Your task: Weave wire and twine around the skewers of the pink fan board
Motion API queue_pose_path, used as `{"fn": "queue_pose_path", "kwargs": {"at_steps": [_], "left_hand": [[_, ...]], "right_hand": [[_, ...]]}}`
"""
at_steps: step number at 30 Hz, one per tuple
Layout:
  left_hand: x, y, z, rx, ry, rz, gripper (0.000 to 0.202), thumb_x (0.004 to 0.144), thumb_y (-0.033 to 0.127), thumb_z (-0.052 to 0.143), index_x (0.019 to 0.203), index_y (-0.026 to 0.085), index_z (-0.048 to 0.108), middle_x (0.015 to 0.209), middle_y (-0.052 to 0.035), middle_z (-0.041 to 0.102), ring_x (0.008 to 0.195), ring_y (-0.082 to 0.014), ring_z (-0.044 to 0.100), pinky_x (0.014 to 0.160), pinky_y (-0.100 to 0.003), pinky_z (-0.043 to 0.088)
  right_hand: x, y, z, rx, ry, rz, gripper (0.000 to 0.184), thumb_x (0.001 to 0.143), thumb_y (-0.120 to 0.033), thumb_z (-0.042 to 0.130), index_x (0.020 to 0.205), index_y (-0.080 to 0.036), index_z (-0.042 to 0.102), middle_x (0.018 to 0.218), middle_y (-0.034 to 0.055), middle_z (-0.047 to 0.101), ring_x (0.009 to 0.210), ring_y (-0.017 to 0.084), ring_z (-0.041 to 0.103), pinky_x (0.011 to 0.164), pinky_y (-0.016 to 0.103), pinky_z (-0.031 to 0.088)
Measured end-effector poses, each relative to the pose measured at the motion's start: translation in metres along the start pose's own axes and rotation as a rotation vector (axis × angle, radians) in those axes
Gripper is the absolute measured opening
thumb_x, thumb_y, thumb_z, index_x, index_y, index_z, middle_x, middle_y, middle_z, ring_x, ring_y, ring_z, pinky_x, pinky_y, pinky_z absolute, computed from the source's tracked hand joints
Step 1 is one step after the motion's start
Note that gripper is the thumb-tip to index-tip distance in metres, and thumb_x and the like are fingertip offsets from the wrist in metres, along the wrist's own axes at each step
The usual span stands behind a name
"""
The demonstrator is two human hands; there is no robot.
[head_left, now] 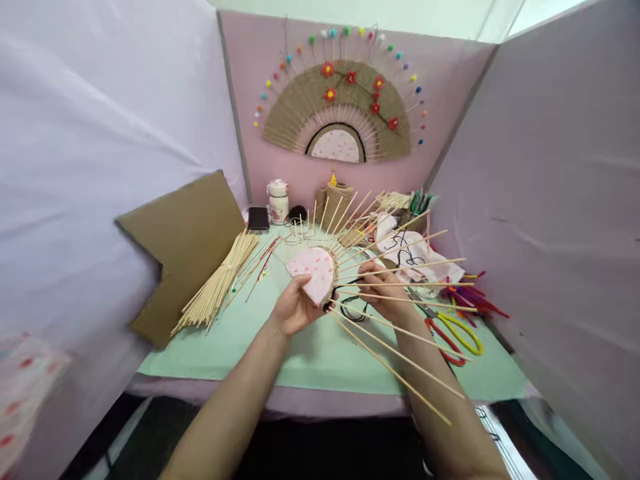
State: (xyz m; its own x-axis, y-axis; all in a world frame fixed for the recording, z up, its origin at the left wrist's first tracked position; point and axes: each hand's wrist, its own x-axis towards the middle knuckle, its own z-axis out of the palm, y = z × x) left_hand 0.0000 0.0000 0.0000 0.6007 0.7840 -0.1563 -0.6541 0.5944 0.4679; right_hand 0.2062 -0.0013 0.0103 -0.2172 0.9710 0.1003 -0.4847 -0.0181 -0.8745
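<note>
Pink-faced stick fan (315, 268), centre of the frame — your left hand (293, 309) pinches its lower edge. Your right hand (383, 291) pinches black cord (350, 284).

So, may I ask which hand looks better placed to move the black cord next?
Probably the right hand: it is at the black cord, among the sticks; the left hand holds the patterned base.

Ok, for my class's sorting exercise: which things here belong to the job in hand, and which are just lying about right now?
In the job, it seems:
- half-round patterned piece, held by the left hand
- sticks fanning from it
- black cord, by the right hand

Apparently just lying about:
- scissors
- cardboard
- bundled sticks
- white bottle
</note>
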Motion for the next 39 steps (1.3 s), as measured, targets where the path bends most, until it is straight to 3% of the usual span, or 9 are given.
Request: {"fn": "queue_pose_path", "kwargs": {"at_steps": [5, 10, 14, 19, 26, 31, 35, 39], "left_hand": [[-0.001, 0.001, -0.006, 0.010, 0.054, 0.052, 0.035, 0.084, 0.020, 0.048, 0.116, 0.009, 0.056, 0.088, -0.0111, 0.073, 0.074, -0.0191, 0.071, 0.069, -0.028, 0.057], [-0.005, 0.007, -0.003, 0.040, 0.178, 0.099, 0.040, 0.084, 0.019, 0.047, 0.123, 0.008, 0.051, 0.082, -0.0093, 0.074, 0.062, -0.0195, 0.070, 0.050, -0.023, 0.055], [-0.008, 0.011, -0.003, 0.027, 0.266, 0.169, 0.044, 0.086, 0.017, 0.046, 0.129, 0.009, 0.046, 0.079, -0.0077, 0.074, 0.061, -0.0175, 0.070, 0.052, -0.023, 0.057], [-0.012, 0.016, 0.000, 0.081, 0.312, 0.165, 0.041, 0.087, 0.017, 0.042, 0.128, 0.008, 0.046, 0.073, -0.0079, 0.073, 0.056, -0.0196, 0.069, 0.038, -0.019, 0.051], [-0.013, 0.017, 0.001, 0.145, 0.336, 0.159, 0.037, 0.086, 0.017, 0.043, 0.122, 0.008, 0.050, 0.071, -0.0081, 0.073, 0.054, -0.0193, 0.069, 0.045, -0.022, 0.055], [-0.013, 0.016, 0.000, 0.164, 0.316, 0.149, 0.035, 0.086, 0.018, 0.043, 0.118, 0.007, 0.051, 0.070, -0.0081, 0.072, 0.053, -0.0192, 0.068, 0.038, -0.019, 0.051], [-0.014, 0.015, 0.003, 0.169, 0.303, 0.142, 0.037, 0.086, 0.017, 0.041, 0.121, 0.006, 0.049, 0.068, -0.0080, 0.071, 0.051, -0.0198, 0.068, 0.033, -0.018, 0.046], [-0.013, 0.012, 0.001, 0.117, 0.279, 0.128, 0.038, 0.087, 0.017, 0.041, 0.123, 0.006, 0.049, 0.069, -0.0080, 0.072, 0.051, -0.0185, 0.068, 0.042, -0.021, 0.053]], "right_hand": [[-0.012, -0.020, -0.013, -0.007, 0.046, -0.054, 0.018, 0.071, -0.026, 0.074, 0.079, -0.021, 0.059, 0.060, -0.0059, 0.041, 0.044, 0.003, 0.024, 0.033, 0.008, 0.018], [-0.034, -0.042, -0.027, 0.002, 0.057, -0.137, 0.018, 0.072, -0.031, 0.074, 0.081, -0.023, 0.060, 0.061, -0.0049, 0.045, 0.043, 0.002, 0.017, 0.031, 0.010, 0.015], [-0.048, -0.056, -0.031, 0.005, 0.078, -0.198, 0.022, 0.067, -0.030, 0.078, 0.081, -0.023, 0.063, 0.062, -0.0046, 0.050, 0.042, 0.001, 0.018, 0.032, 0.010, 0.014], [-0.056, -0.066, -0.028, -0.059, 0.093, -0.261, 0.020, 0.066, -0.031, 0.079, 0.080, -0.023, 0.066, 0.064, -0.0029, 0.057, 0.040, 0.000, 0.018, 0.033, 0.013, 0.013], [-0.061, -0.072, -0.024, -0.161, 0.142, -0.304, 0.018, 0.067, -0.032, 0.077, 0.079, -0.023, 0.067, 0.061, -0.0021, 0.058, 0.039, 0.001, 0.021, 0.033, 0.015, 0.012], [-0.059, -0.073, -0.028, -0.171, 0.201, -0.339, 0.017, 0.068, -0.031, 0.076, 0.077, -0.022, 0.065, 0.061, -0.0022, 0.057, 0.038, 0.000, 0.020, 0.034, 0.015, 0.013], [-0.048, -0.063, -0.034, -0.157, 0.294, -0.297, 0.019, 0.066, -0.029, 0.077, 0.077, -0.021, 0.063, 0.060, -0.0024, 0.058, 0.038, 0.000, 0.023, 0.035, 0.014, 0.015], [-0.025, -0.042, -0.031, -0.223, 0.378, -0.237, 0.023, 0.063, -0.029, 0.077, 0.077, -0.019, 0.061, 0.061, -0.0028, 0.058, 0.038, 0.001, 0.026, 0.035, 0.015, 0.017]]}}
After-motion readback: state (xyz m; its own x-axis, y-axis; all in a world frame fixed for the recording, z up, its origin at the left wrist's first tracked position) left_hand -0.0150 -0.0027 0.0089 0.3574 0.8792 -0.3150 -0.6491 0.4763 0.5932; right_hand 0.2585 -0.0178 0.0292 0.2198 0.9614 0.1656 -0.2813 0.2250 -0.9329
